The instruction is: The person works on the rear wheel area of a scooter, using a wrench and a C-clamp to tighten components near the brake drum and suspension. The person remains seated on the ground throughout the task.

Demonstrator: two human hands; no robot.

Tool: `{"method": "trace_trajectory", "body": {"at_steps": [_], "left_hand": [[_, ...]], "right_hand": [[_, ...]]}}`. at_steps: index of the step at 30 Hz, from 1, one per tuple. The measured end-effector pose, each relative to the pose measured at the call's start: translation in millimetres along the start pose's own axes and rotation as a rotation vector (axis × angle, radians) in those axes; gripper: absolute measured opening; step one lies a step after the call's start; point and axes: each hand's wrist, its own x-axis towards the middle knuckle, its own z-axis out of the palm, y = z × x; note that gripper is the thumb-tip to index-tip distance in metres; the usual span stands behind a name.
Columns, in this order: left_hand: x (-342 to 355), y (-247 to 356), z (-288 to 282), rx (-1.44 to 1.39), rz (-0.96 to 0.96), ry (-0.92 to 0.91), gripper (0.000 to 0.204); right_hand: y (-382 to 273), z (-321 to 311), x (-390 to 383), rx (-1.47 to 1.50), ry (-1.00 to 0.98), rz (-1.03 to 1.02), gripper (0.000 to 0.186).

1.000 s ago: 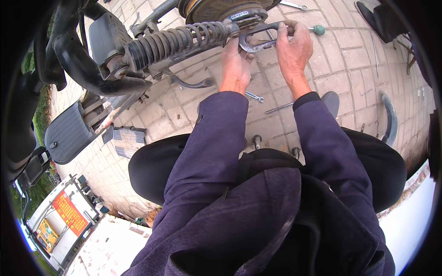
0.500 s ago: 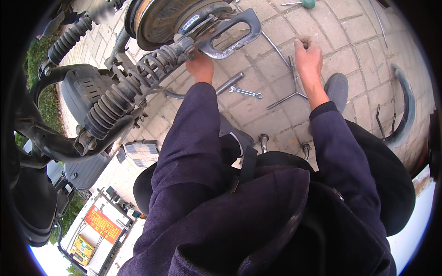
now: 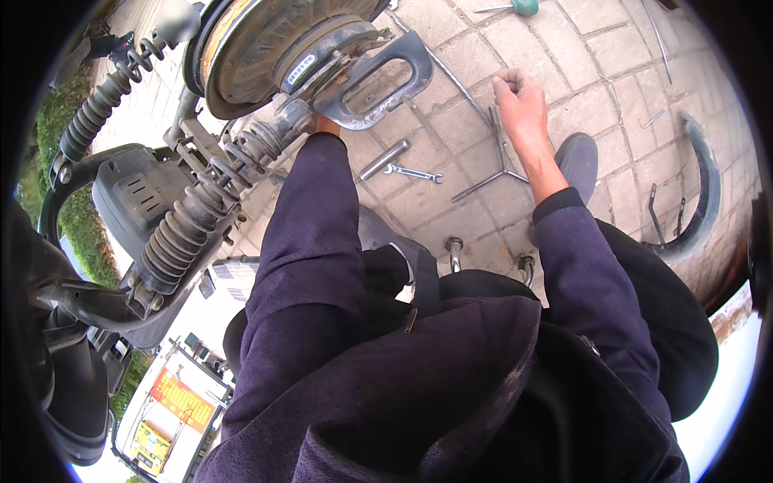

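Observation:
My left hand (image 3: 327, 127) reaches behind the shock absorber's end beneath the dark looped metal bracket (image 3: 374, 119), its fingers hidden. That bracket sits beside a rusty wheel hub (image 3: 270, 48) on the vehicle's frame, along which runs a coil-spring shock absorber (image 3: 177, 245). My right hand (image 3: 522, 113) hangs over the paving, fingers curled together; whatever may be in them is hidden. Near it lie a three-arm socket wrench (image 3: 502, 171) and a long metal bar (image 3: 455, 76). A short metal tube (image 3: 385, 159) and an open-ended spanner (image 3: 412, 174) lie between my arms.
A green-handled screwdriver (image 3: 523, 6), thin rods (image 3: 659, 40) and a curved grey fender (image 3: 699, 197) lie on the paving. My grey shoe (image 3: 576, 165) is at right. A second shock absorber (image 3: 93, 113) is at upper left; a white cart with an orange sign (image 3: 181, 394) stands lower left.
My right hand has come off the looped bracket and moved down away from it. My left hand has slipped further behind the bracket. My view has shifted, showing more of the hub.

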Motion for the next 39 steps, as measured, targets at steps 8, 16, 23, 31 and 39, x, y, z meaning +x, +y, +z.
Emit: {"method": "trace_trajectory", "body": {"at_steps": [8, 16, 23, 31, 39], "left_hand": [[-99.2, 13.0, -28.2, -1.342, -0.539, -0.268, 0.02], [-185.8, 40.5, -126.7, -1.839, -0.737, -0.791, 0.023], [-203.6, 26.4, -182.3, -2.093, -0.568, -0.673, 0.025], [-210.7, 27.3, -202.5, -2.218, -0.488, -0.64, 0.032], [-203.7, 33.9, -194.6, -2.047, -0.416, -0.639, 0.028]], "right_hand": [[-25.6, 10.3, -49.9, -0.122, -0.165, -0.12, 0.026], [-74.2, 8.5, -132.8, -0.074, -0.298, -0.474, 0.026], [-123.7, 8.6, -169.8, -0.117, -0.24, -0.847, 0.024], [-147.3, 10.4, -202.6, -0.155, 0.007, -0.954, 0.018], [-128.0, 11.7, -168.8, 0.277, -0.167, -0.429, 0.02]]}}
